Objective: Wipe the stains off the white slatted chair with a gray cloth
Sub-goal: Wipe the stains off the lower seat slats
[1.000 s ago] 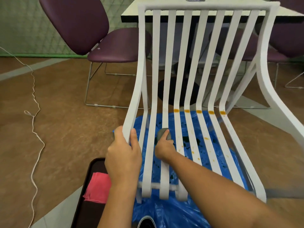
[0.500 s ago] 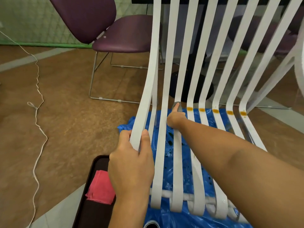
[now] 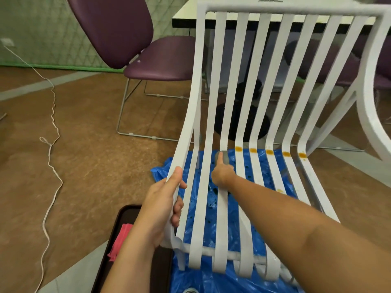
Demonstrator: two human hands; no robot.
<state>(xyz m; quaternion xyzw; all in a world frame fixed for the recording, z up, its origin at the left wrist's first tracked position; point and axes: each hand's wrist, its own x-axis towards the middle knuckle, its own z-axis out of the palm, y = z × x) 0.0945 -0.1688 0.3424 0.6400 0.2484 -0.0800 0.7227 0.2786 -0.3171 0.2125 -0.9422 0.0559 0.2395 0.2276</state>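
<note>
White slatted chair (image 3: 249,81): centre frame, over blue sheet (image 3: 211,280). Left hand (image 3: 160,208), 7 o'clock: fingers wrapped round outer slat. Right hand (image 3: 222,172): fingers pinching gray cloth (image 3: 224,157) on third slat. Orange stains (image 3: 269,152): five remain toward 3 o'clock; left slats look clean

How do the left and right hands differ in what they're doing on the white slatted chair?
The left hand grips the white slatted chair's outer left edge, bare; the right hand presses a gray cloth onto an inner slat. Left sits nearer the camera, right reaches further up. Both touch the chair.
</note>
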